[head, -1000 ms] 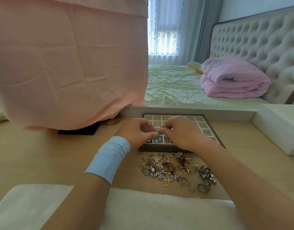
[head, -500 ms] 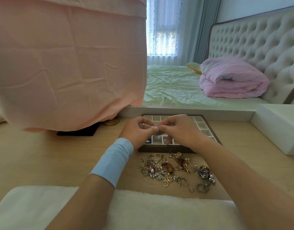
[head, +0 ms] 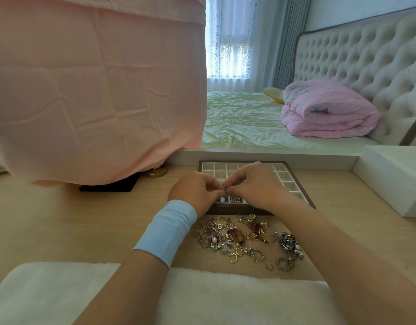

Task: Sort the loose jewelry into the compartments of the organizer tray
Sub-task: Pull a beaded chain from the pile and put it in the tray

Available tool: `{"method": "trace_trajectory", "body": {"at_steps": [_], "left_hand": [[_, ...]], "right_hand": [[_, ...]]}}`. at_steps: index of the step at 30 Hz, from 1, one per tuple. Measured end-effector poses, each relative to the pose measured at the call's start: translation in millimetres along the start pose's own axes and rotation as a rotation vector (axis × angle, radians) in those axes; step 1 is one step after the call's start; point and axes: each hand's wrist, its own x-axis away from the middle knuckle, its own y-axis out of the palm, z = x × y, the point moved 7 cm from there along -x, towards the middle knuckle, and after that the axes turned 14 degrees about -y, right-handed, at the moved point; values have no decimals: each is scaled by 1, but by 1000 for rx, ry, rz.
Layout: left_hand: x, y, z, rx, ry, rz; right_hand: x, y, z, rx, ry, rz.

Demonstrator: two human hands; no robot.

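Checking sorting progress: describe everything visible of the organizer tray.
The organizer tray is a rectangle with a dark brown frame and a white grid of square compartments, lying on the wooden table behind the loose jewelry. Most visible cells are empty; some near ones hold small pieces. The left hand and right hand cover its middle.

Jewelry pile (head: 246, 240) before gridded organizer tray (head: 293, 181)

I get one view only: a wide-angle head camera, facing forward and down over the desk (head: 61, 219). It sits close, left hand (head: 195, 191) and right hand (head: 256, 184) mid-frame over the tray (head: 214, 168), bed (head: 244, 123) beyond.
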Motion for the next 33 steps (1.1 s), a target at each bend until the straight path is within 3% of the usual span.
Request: {"method": "trace_trajectory", "body": {"at_steps": [4,11,15,20,23,28,33], "left_hand": [[1,-2,4,-105,74,60],[0,1,5,-268,189,-24],[1,-1,6,-266,170,-76],[3,-30,0,-140,41,-41],[4,-38,-5,-186,13,-24],[4,-30,-7,-387,24,-93],[5,-28,-4,-451,46,-97]], "right_hand": [[1,3,-1,47,-4,-18],[0,6,-2,133,-13,-26],[1,4,-12,288,-58,-59],[4,11,-23,480,-156,-258],[5,12,-22,457,-142,-317],[4,7,-22,437,-139,-244],[6,14,-19,365,-111,-320]]}}
